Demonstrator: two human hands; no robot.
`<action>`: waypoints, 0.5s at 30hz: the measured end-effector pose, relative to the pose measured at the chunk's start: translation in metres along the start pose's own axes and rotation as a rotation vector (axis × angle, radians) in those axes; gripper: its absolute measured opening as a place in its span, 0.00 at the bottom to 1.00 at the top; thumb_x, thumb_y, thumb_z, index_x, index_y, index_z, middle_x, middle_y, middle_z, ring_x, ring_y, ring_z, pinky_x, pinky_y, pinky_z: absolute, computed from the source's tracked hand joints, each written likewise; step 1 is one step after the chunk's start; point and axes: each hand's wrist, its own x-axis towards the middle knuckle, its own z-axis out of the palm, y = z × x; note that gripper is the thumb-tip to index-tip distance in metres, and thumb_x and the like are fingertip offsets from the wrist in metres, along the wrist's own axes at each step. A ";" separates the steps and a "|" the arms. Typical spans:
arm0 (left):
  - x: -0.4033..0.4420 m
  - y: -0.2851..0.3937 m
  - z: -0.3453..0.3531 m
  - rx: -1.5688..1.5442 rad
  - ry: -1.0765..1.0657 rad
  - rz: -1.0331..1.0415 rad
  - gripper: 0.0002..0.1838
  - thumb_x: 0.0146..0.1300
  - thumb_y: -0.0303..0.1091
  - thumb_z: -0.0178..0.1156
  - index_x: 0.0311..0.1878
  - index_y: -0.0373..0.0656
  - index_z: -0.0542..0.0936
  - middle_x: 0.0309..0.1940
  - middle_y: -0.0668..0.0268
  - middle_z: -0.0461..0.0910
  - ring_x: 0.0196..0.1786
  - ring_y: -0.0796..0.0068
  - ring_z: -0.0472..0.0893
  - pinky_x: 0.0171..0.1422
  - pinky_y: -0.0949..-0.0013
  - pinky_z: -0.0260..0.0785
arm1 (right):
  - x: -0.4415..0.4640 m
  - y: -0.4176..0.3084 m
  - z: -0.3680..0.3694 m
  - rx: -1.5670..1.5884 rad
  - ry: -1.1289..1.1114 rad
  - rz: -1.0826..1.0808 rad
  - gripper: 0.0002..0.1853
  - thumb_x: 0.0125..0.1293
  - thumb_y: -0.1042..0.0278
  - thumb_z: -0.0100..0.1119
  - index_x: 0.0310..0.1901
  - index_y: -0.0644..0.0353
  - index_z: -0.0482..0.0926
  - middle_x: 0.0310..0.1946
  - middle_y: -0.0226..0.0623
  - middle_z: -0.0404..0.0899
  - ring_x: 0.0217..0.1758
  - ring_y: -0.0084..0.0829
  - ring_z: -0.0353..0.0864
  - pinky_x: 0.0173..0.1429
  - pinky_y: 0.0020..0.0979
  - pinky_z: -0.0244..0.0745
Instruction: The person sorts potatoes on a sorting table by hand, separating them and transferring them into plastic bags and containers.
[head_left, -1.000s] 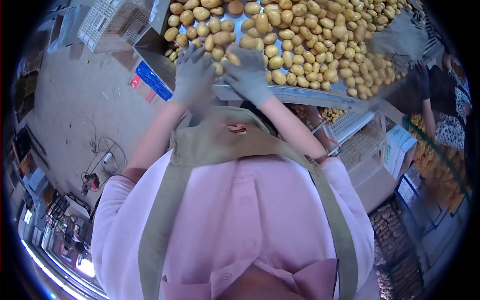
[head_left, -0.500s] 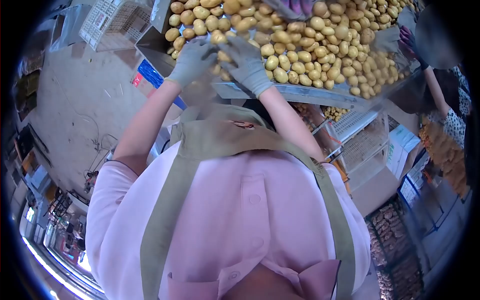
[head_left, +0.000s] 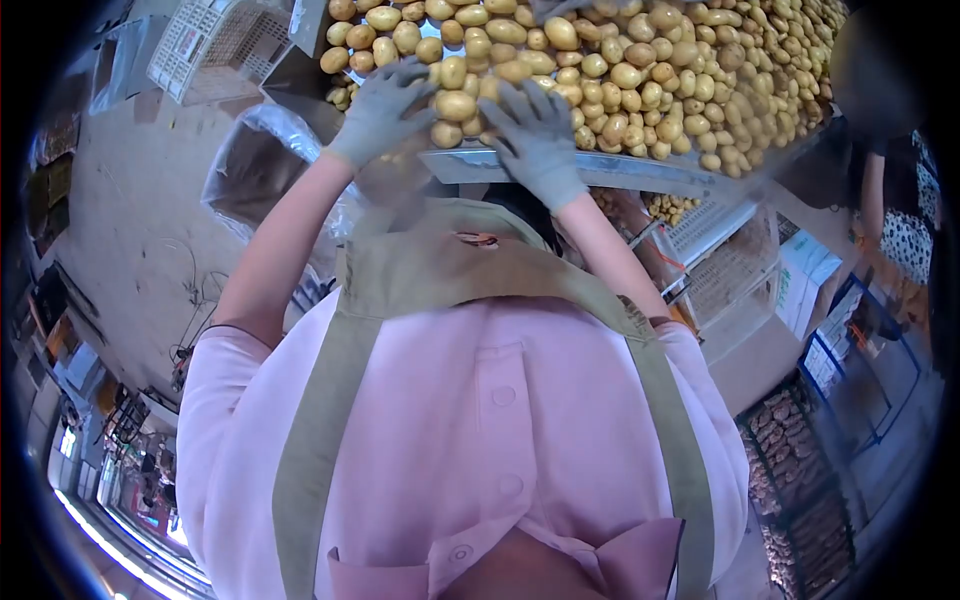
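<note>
Many yellow potatoes (head_left: 625, 75) cover a metal sorting table (head_left: 600, 172). My left hand (head_left: 385, 112), in a grey glove, rests at the left side of the potatoes with its fingers stretched to the right. My right hand (head_left: 540, 142), also grey-gloved, lies over potatoes by the table's front edge, fingers spread. Between the two hands sit several potatoes (head_left: 456, 106). Neither hand has its fingers wrapped round a potato.
A white plastic crate (head_left: 205, 50) stands at upper left, with a plastic-lined bin (head_left: 262, 165) below it. Another crate (head_left: 720, 262) is under the table's right side. Part of another person's glove (head_left: 560, 8) shows at the top; a spotted sleeve (head_left: 903, 240) is at right.
My hands have moved apart, the right one to the right, and potatoes lie between them. The view has shifted slightly. The plastic-lined bin now shows where a blue-and-red package was.
</note>
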 end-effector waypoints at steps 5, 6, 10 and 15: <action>-0.028 -0.005 -0.002 0.009 0.163 -0.157 0.16 0.62 0.39 0.67 0.53 0.50 0.82 0.56 0.65 0.81 0.60 0.56 0.78 0.63 0.55 0.71 | -0.092 0.080 -0.009 -0.292 0.115 0.512 0.44 0.57 0.29 0.64 0.72 0.41 0.67 0.75 0.44 0.56 0.77 0.56 0.53 0.73 0.57 0.55; -0.007 0.006 -0.008 -0.026 0.173 -0.138 0.16 0.62 0.38 0.66 0.53 0.51 0.82 0.56 0.65 0.80 0.59 0.56 0.79 0.62 0.56 0.72 | -0.094 0.087 -0.008 -0.306 0.151 0.639 0.47 0.55 0.27 0.64 0.73 0.39 0.65 0.76 0.45 0.52 0.77 0.58 0.51 0.73 0.58 0.56; 0.071 0.018 0.011 0.106 0.089 -0.007 0.17 0.64 0.37 0.64 0.57 0.50 0.81 0.56 0.63 0.80 0.55 0.57 0.80 0.57 0.60 0.74 | -0.058 0.098 0.001 -0.231 0.180 0.677 0.51 0.52 0.28 0.67 0.76 0.39 0.62 0.78 0.49 0.50 0.78 0.60 0.51 0.73 0.60 0.55; 0.103 0.016 -0.033 -0.299 -0.097 -0.262 0.18 0.67 0.42 0.61 0.59 0.52 0.81 0.52 0.63 0.79 0.51 0.66 0.81 0.54 0.66 0.76 | -0.049 0.095 -0.002 -0.131 0.259 0.657 0.48 0.56 0.30 0.65 0.76 0.39 0.62 0.78 0.48 0.51 0.79 0.54 0.52 0.75 0.62 0.50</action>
